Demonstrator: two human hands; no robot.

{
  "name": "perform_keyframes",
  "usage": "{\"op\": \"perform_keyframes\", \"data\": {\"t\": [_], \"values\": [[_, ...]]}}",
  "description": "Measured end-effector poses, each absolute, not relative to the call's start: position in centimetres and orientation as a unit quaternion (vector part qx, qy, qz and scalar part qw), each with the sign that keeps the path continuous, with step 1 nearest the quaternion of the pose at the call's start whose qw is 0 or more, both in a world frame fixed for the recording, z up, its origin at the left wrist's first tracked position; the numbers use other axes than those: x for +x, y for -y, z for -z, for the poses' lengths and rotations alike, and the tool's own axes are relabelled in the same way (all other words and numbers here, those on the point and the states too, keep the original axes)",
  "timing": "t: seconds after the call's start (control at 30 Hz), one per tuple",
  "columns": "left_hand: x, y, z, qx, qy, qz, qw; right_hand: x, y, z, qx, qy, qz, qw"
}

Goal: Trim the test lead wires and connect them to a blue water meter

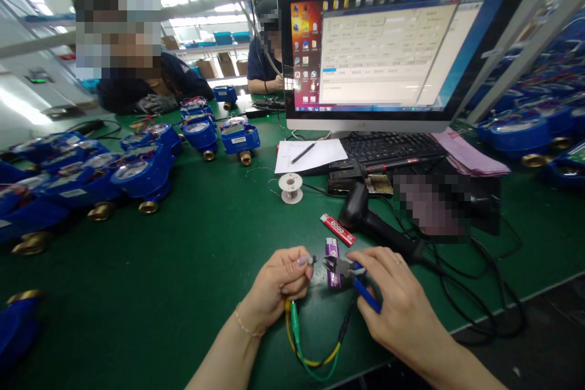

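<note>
Blue-handled cutters (350,274) in right hand's (393,301) grip, left hand (278,283) pinching wire (312,260), purple battery (333,263) between.

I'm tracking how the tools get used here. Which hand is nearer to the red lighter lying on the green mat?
The right hand. It sits just below and right of the red lighter, holding blue-handled cutters. The left hand is farther off, below and left, pinching wires.
</note>
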State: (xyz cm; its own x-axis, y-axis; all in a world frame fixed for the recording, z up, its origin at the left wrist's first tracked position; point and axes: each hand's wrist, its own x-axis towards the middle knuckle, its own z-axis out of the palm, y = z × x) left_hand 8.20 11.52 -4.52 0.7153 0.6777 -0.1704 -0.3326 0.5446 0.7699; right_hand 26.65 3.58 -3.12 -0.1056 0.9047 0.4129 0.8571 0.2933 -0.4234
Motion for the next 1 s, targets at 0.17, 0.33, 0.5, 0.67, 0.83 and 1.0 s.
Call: {"op": "perform_keyframes", "data": {"t": [0.17,0.33,0.5,0.67,0.83,1.0], "values": [[8.12,-11.33,4.63,0.352,-0.21,-0.29,0.865,26.51,-3.66,3.0,-0.586,0.745,-0.055,0.316],[8.13,-11.37,4.42,0.34,-0.194,-0.29,0.873,26.42,-3.51,2.67,-0.583,0.746,-0.062,0.317],[8.19,-11.35,4.61,0.335,-0.185,-0.285,0.879,26.29,-3.45,2.54,-0.579,0.752,-0.062,0.31],[8.2,-11.29,4.65,0.333,-0.183,-0.279,0.882,26.36,-3.55,2.62,-0.579,0.756,-0.067,0.297],[8.13,-11.35,4.54,0.332,-0.19,-0.276,0.882,26.55,-3.52,2.62,-0.569,0.757,-0.1,0.304],[8.06,-11.34,4.61,0.334,-0.202,-0.276,0.878,26.81,-3.35,2.68,-0.573,0.754,-0.129,0.294]]}}
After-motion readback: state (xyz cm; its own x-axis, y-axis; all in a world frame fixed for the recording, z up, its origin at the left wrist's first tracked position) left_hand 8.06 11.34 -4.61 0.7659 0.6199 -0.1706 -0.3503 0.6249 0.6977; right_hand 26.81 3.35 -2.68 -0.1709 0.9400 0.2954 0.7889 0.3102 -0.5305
